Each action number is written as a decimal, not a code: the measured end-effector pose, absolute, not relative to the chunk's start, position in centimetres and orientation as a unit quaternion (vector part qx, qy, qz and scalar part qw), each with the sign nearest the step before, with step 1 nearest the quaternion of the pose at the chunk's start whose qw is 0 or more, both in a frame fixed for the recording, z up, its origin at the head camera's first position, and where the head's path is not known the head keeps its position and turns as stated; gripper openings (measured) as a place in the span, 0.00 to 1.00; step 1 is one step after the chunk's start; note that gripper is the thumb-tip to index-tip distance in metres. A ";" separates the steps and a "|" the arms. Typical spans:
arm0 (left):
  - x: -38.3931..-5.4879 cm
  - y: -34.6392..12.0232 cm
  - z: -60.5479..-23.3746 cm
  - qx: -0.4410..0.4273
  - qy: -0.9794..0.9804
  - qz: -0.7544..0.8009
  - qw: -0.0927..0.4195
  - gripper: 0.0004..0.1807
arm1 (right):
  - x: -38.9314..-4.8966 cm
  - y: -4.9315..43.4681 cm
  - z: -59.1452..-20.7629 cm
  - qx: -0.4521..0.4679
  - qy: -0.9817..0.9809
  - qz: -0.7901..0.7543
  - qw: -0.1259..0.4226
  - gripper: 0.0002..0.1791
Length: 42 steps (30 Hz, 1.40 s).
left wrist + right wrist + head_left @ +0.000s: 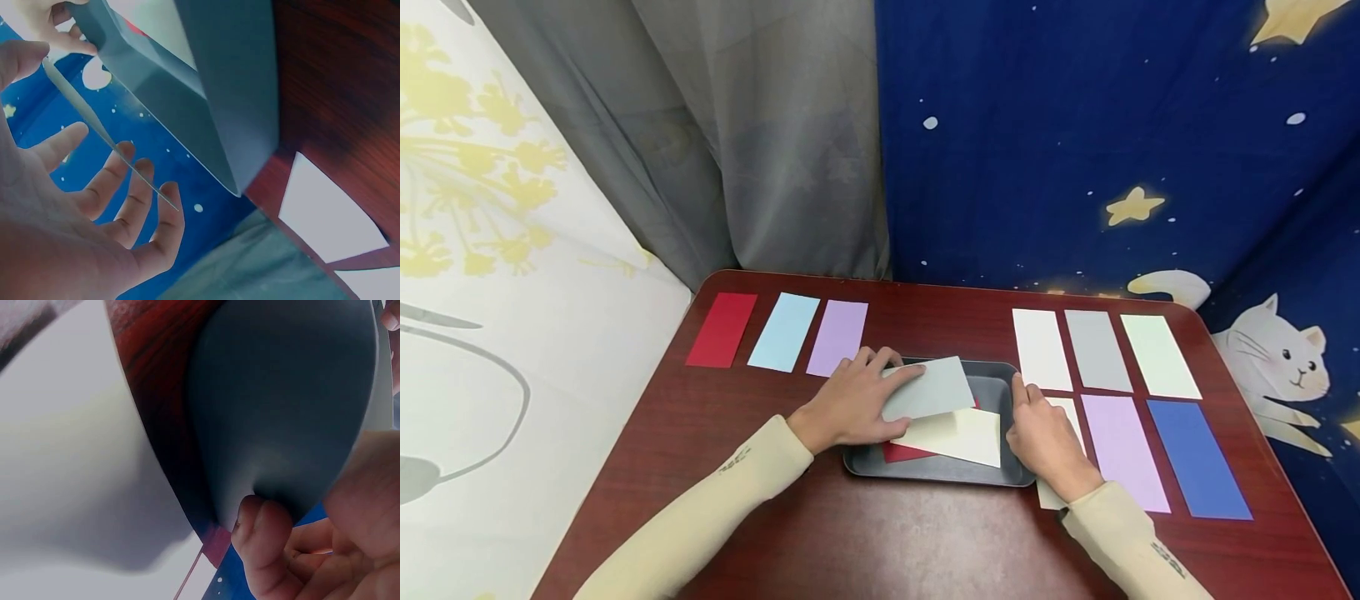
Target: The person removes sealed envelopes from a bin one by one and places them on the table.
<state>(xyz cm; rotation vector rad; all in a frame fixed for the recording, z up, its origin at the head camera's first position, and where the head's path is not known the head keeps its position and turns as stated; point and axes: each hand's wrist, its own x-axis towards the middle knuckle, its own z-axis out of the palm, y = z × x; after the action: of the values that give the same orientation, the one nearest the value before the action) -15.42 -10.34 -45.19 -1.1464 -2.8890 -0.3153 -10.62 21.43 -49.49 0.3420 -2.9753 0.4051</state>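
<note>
My left hand (853,402) holds a pale grey card (934,388) by its edges above the dark grey tray (997,385); in the left wrist view the card (84,109) runs edge-on from the thumb to the curled fingers. My right hand (1049,440) grips the right rim of the tray, with its fingertips pressed on the outer wall (281,419) in the right wrist view. Inside the tray lies a cream card (966,437) at a slant over a red card (904,453), whose other parts are covered.
On the left of the brown table (715,517) lie a red card (722,330), a light blue card (784,332) and a lilac card (838,337). Two rows of cards stand right, among them a grey card (1098,350) and a blue card (1199,458). Curtains hang behind.
</note>
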 end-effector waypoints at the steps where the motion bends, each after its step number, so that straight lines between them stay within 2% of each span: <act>1: -15.4 -10.6 -45.2 -0.361 -0.927 -0.103 0.009 0.42 | -10.6 21.4 -49.5 0.113 -0.983 0.134 0.059 0.40; 25: -13.0 -20.0 -47.2 -0.176 -0.967 -0.173 0.056 0.39 | -10.6 21.3 -49.4 0.113 -0.983 0.134 0.053 0.40; 32: -12.6 -22.3 -47.5 -0.134 -0.974 -0.172 0.053 0.38 | -10.5 21.3 -49.3 0.110 -0.984 0.132 0.049 0.41; 42: -12.0 -26.1 -48.2 -0.079 -0.982 -0.166 0.041 0.41 | -10.5 21.3 -49.3 0.107 -0.984 0.132 0.049 0.41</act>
<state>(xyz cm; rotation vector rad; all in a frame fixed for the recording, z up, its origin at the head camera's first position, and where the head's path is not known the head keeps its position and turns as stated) -12.04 -26.14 -48.16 -0.2427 -3.0071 -0.5092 -10.46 21.30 -49.26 0.3273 -2.9995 0.4010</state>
